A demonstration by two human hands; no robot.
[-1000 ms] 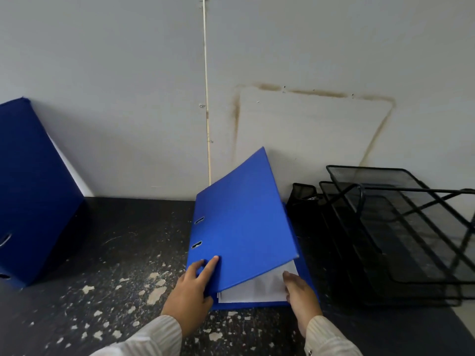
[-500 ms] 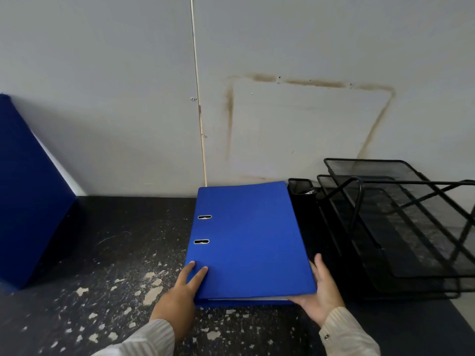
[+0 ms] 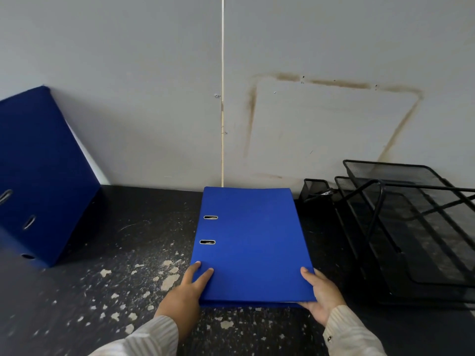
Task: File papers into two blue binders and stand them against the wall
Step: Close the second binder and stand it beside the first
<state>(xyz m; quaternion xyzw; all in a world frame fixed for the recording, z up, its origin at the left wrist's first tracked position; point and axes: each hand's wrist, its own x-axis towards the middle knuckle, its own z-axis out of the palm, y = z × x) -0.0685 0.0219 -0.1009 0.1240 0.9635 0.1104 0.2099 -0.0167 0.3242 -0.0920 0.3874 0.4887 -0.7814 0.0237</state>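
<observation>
A bright blue binder (image 3: 253, 242) lies flat and closed on the dark worktop (image 3: 123, 253), its far edge near the wall. My left hand (image 3: 183, 296) holds its near left corner, two fingers lying on the cover. At the near right corner my right hand (image 3: 321, 294) grips the edge, thumb on top and fingers underneath. A darker blue binder (image 3: 43, 181) stands tilted against the wall at the far left. No loose paper shows.
A black wire-mesh letter tray stack (image 3: 411, 227) stands at the right against the wall, close beside the flat binder. The worktop has worn pale patches near its front. The grey wall (image 3: 154, 98) runs along the back.
The cover of the bright blue binder came down over the white sheets and is now closed. My right hand moved from under the cover to the near right corner.
</observation>
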